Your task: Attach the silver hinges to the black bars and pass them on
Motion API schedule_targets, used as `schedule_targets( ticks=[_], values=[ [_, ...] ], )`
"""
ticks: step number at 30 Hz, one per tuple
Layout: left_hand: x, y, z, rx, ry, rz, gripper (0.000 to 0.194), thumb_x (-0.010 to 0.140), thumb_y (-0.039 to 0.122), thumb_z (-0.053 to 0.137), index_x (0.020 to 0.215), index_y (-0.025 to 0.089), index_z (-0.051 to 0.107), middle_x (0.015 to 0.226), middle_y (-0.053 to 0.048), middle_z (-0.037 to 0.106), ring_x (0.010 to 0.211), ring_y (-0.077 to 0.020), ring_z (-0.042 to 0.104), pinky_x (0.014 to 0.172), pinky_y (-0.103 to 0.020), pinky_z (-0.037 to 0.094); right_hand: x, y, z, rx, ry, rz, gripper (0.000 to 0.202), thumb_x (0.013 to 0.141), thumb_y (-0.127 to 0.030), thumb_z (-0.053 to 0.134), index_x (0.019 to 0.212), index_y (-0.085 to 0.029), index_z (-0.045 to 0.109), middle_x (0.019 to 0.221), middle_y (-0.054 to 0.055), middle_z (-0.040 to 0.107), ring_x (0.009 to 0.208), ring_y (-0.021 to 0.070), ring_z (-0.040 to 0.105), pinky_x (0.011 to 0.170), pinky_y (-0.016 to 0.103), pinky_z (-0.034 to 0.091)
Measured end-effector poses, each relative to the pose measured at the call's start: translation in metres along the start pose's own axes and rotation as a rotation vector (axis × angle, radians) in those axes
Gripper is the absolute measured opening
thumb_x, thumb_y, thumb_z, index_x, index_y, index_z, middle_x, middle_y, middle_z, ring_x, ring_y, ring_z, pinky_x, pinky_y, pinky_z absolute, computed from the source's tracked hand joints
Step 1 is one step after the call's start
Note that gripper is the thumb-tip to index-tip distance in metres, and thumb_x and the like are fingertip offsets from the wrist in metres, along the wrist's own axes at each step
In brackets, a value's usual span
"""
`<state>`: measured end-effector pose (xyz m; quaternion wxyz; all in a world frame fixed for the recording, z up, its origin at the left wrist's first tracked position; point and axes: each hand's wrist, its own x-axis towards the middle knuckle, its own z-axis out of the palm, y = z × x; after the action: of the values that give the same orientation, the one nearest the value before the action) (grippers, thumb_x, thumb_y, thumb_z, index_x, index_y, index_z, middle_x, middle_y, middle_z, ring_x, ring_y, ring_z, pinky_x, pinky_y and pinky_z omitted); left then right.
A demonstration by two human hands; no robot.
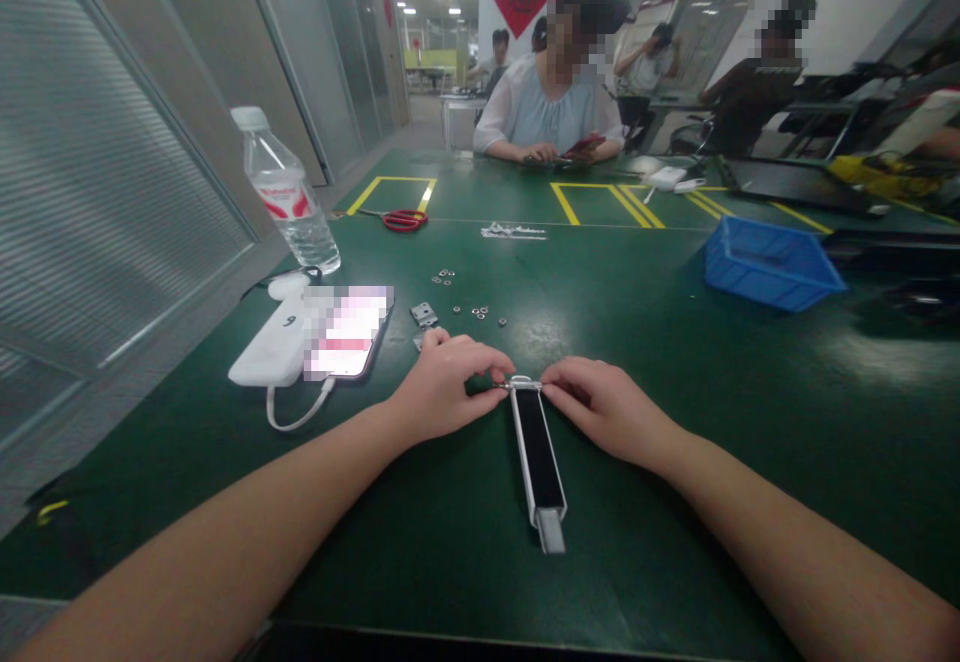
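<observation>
A long white-edged device with a black face (539, 447) lies on the green table, its grey tab (551, 532) pointing toward me. At its far end, my left hand (454, 382) pinches a thin metal piece (499, 385) between thumb and finger, from the left side. My right hand (600, 402) has thumb and forefinger pressed together at the right corner of the same end. Metal hinge-like parts (423, 314) lie just beyond my left hand, one partly hidden by it. Several small rings and nuts (480, 312) are scattered past the hands.
A power bank (274, 342), phone (351, 332) and water bottle (289, 197) stand or lie at left. Red scissors (405, 220) and white strips (514, 232) lie farther back. A blue bin (771, 267) is at right. A person (551, 107) sits across the green table (637, 562).
</observation>
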<state>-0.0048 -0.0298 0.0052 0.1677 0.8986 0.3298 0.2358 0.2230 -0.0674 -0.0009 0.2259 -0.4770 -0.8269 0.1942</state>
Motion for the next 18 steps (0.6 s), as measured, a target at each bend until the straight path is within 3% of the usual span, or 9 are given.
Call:
schedule_targets(
  ticks=[9, 15, 18],
  values=[
    [0.0004, -0.0005, 0.0007, -0.013, -0.084, -0.069, 0.035, 0.08, 0.027, 0.061, 0.113, 0.024, 0.053, 0.1, 0.0, 0.068, 0.096, -0.022, 0.06, 0.089, -0.04, 0.027, 0.0007, -0.0002, -0.0008, 0.013, -0.014, 0.001, 0.017, 0.092, -0.02, 0.048, 0.089, -0.018, 0.065, 0.081, 0.004, 0.067, 0.072, 0.0158, 0.058, 0.067, 0.029, 0.044],
    [0.0006, -0.0036, -0.0009, 0.031, -0.002, -0.151, 0.054, 0.07, 0.016, 0.057, 0.123, 0.019, 0.042, 0.123, -0.01, 0.056, 0.117, -0.0272, 0.05, 0.101, -0.046, 0.03, -0.0005, -0.0027, -0.0025, 0.018, -0.014, 0.019, 0.017, 0.092, -0.022, 0.048, 0.092, -0.018, 0.065, 0.082, 0.004, 0.067, 0.071, 0.0156, 0.059, 0.066, 0.029, 0.045],
    [0.0015, -0.0059, -0.0002, 0.124, 0.066, -0.213, 0.057, 0.074, 0.017, 0.053, 0.129, 0.016, 0.039, 0.131, -0.013, 0.051, 0.126, -0.0291, 0.044, 0.105, -0.049, 0.03, -0.0004, -0.0044, -0.003, 0.014, -0.007, 0.036, 0.018, 0.092, -0.022, 0.049, 0.097, -0.017, 0.065, 0.079, 0.004, 0.067, 0.069, 0.0155, 0.059, 0.065, 0.029, 0.045]
  ],
)
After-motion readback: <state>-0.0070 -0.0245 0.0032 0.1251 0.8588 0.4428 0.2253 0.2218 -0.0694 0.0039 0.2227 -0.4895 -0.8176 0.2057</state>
